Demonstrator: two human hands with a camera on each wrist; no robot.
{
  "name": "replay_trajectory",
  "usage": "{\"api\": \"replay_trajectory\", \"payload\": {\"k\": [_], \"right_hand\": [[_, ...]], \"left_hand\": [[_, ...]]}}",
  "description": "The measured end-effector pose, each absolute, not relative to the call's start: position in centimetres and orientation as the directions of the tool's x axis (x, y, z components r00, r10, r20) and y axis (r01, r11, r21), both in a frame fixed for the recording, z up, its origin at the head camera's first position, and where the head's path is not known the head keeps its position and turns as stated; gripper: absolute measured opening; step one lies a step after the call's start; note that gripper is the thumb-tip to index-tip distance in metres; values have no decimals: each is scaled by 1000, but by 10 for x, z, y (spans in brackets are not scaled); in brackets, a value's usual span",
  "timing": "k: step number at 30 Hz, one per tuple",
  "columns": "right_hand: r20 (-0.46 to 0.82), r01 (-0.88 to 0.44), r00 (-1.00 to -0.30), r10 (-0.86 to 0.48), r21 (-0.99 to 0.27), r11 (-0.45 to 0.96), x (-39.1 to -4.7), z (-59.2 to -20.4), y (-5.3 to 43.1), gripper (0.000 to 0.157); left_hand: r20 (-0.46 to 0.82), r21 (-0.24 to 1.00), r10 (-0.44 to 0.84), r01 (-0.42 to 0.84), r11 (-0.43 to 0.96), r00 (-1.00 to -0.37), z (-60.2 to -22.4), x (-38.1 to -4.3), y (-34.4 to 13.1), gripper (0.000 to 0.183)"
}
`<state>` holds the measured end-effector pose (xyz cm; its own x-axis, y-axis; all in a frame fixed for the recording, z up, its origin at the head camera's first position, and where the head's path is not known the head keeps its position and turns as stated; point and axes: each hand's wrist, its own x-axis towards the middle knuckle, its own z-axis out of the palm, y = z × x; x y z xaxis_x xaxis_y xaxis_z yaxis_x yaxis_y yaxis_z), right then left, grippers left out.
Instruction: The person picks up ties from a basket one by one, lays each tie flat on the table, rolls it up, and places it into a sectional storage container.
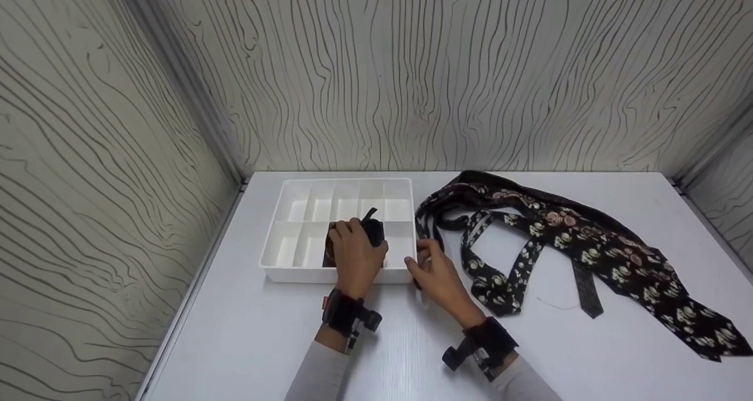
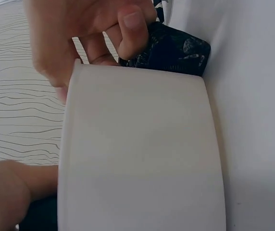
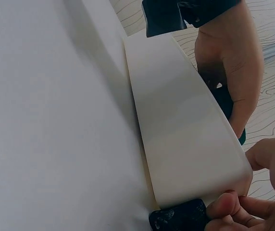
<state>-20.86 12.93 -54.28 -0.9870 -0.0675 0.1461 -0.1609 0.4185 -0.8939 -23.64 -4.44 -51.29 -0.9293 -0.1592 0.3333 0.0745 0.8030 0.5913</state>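
Observation:
A white divided box (image 1: 277, 274) stands on the table. My left hand (image 1: 357, 254) reaches down into its front middle section and holds a dark bundle, which looks like a rolled necktie (image 1: 373, 231) with a narrow end sticking up. The palm hides most of it. At the box's front right corner my right hand (image 1: 436, 274) grips the wall, thumb at the rim and fingers outside, also seen as the right hand (image 3: 267, 187) in the right wrist view. Dark patterned cloth (image 2: 183, 50) lies against the box's right side, below those fingers.
Black floral neckties (image 1: 588, 239) lie loosely spread over the right part of the white table (image 1: 235, 342). A narrow dark tie end (image 1: 587, 292) sticks out from under them. Patterned panels (image 1: 382, 77) enclose the table at the back and sides.

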Motion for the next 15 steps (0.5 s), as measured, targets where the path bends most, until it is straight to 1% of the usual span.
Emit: {"api": "replay_trajectory", "payload": {"k": [2,4,8,12,15], "right_hand": [[136,-152,-988,-68,-898,412,-208,-543,129,44],[133,-150,-989,-70,-900,409,-209,-542,129,44],[126,-144,-989,-71,-902,407,-210,-542,129,45],[113,-133,-991,-72,-906,401,-211,-544,130,46],[112,-132,-991,-75,-906,403,-210,-545,130,46]], "left_hand": [[307,601,-141,77,795,-941,-511,-234,-47,59],[285,632,-128,86,770,-950,-507,-232,-50,57],[284,660,-112,110,743,-952,-503,-233,-53,44],[298,615,-93,117,780,-950,-504,-235,-53,36],[281,584,-89,97,806,-955,-507,-236,-52,36]]}}
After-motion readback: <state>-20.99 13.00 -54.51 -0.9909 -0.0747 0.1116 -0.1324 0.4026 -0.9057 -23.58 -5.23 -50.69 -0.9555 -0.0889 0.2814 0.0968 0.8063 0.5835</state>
